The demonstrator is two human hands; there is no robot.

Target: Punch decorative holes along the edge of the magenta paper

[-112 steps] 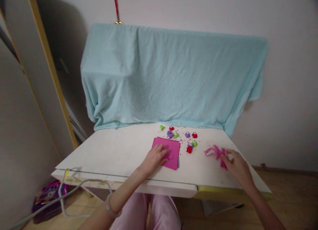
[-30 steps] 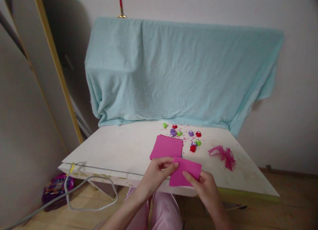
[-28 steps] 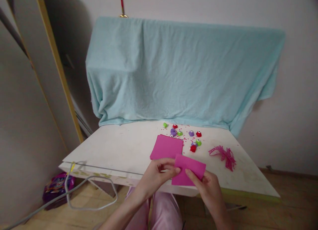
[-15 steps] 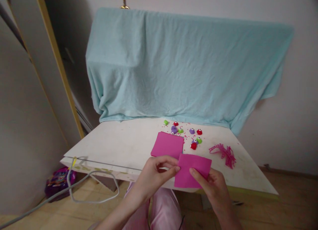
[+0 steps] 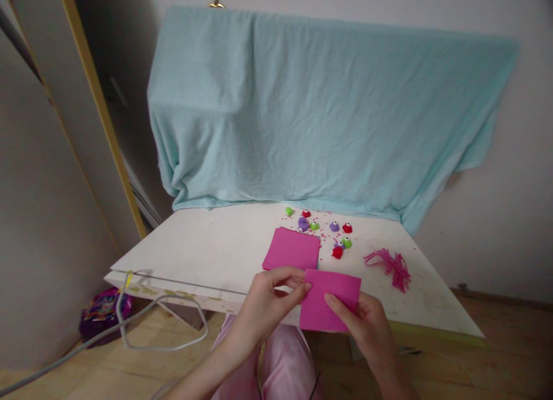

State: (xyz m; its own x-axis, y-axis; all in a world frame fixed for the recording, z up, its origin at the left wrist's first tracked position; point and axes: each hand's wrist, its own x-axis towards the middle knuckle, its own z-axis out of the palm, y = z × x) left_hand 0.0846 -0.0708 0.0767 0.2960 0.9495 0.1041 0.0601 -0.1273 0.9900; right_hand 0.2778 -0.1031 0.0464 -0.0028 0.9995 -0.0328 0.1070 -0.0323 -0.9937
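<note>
Between my two hands is a square of pink paper [image 5: 322, 302], held just over the table's front edge. My left hand [image 5: 276, 299] pinches its upper left side between thumb and fingers. The thumb of my right hand [image 5: 363, 319] lies on the front of the paper, with the fingers behind its right side. Just beyond my left hand, a stack of pink paper squares [image 5: 291, 249] lies on the white table [image 5: 207, 244].
Several small red, green and purple figures with eyes [image 5: 337, 252] stand behind the stack among pink specks. Right of them lies a heap of thin pink strips [image 5: 391, 267]. A light blue cloth [image 5: 328, 118] hangs behind. A grey cable [image 5: 164, 348] loops at the left front.
The pink paper and my right hand have shifted slightly left and down. My left hand keeps its pinch. The stack and figures stay where they were.
</note>
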